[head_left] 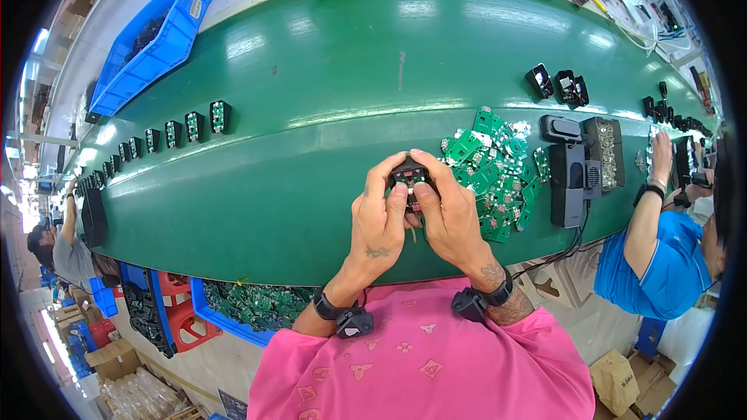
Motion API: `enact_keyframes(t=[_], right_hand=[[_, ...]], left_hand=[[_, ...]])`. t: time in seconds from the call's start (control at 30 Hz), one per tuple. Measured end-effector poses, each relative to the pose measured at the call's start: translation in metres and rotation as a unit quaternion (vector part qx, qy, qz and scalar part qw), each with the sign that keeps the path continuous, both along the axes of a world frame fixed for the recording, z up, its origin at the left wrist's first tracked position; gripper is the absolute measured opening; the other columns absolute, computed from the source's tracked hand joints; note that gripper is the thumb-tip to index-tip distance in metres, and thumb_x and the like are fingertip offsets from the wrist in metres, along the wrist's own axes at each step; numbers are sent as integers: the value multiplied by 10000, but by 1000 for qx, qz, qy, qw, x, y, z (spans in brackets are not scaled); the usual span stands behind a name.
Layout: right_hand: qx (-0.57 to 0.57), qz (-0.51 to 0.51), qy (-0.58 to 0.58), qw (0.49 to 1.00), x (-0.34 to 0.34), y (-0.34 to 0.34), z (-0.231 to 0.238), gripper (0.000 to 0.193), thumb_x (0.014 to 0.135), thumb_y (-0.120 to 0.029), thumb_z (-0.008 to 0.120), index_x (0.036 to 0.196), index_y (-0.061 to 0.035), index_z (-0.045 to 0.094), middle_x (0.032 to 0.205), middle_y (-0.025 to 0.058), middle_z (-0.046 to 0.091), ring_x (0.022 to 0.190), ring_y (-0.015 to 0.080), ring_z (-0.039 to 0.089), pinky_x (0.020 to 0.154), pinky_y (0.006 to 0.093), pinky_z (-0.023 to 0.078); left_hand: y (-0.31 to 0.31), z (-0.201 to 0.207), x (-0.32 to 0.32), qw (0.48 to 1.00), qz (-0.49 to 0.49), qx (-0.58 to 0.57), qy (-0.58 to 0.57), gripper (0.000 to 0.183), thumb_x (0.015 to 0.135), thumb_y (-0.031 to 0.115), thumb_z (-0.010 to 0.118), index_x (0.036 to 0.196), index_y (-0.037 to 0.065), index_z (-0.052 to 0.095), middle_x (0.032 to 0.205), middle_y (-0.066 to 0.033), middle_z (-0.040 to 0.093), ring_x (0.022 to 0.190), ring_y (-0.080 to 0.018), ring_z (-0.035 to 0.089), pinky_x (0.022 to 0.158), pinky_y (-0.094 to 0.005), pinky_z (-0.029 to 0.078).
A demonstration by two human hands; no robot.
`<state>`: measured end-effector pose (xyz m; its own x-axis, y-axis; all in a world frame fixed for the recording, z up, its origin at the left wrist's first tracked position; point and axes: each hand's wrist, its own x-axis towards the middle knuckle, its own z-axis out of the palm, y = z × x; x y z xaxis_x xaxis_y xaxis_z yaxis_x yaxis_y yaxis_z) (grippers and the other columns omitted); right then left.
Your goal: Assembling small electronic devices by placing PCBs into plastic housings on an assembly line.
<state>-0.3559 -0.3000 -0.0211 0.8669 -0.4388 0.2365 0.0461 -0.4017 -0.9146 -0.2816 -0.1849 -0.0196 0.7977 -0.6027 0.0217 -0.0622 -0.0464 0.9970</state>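
Over the near middle of the green bench (311, 187), a small black plastic housing (409, 162) with a circuit board in it is held upright between both hands. My left hand (377, 214) grips its left side, and my right hand (451, 214) closes on its right side. Both thumbs press on the board inside, and the fingers wrap behind, partly hidden. A short wire end shows below the thumbs. Just right of my right hand lies a loose pile of green circuit boards (498, 179).
A row of black housings with boards (220, 117) runs leftward. Two black cases with wires (572, 89) sit back right. Beyond the pile are a grey corded device (567, 183) and a tray of small metal parts (609, 148). Blue crate (159, 50) stands far left. Co-workers sit both sides.
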Motion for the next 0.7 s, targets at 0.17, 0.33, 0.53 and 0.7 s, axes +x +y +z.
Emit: enact_keyframes(t=[0.17,0.33,0.53,0.7], right_hand=[[-3,-27,-73,997,3,7,-1,346,976,-41,527,1321,-24,508,1013,203,648,803,347,665,681,408,532],[-136,17,-289,947,8,6,12,497,817,68,613,1289,-45,508,906,163,617,679,306,594,567,381,486],[-160,6,-341,926,25,1,11,537,797,57,614,1311,-66,520,896,188,619,667,308,587,544,362,472],[103,-29,100,989,50,-22,-10,433,967,-158,577,1366,-10,495,774,147,647,649,190,615,606,296,495]], left_hand=[[-3,-2,-2,970,41,-18,-238,319,1015,95,442,1315,-1,495,985,-185,677,642,-190,671,571,-285,539],[-14,3,1,884,120,-175,-417,255,960,41,485,1202,17,561,1075,-246,676,795,-375,717,653,-314,577],[-17,8,3,884,127,-164,-419,240,1016,116,486,1207,-10,556,1080,-280,663,846,-332,708,705,-388,581],[-39,-18,47,981,121,-16,-151,240,1004,109,446,1165,8,593,872,-195,683,572,-205,663,504,-300,536]])
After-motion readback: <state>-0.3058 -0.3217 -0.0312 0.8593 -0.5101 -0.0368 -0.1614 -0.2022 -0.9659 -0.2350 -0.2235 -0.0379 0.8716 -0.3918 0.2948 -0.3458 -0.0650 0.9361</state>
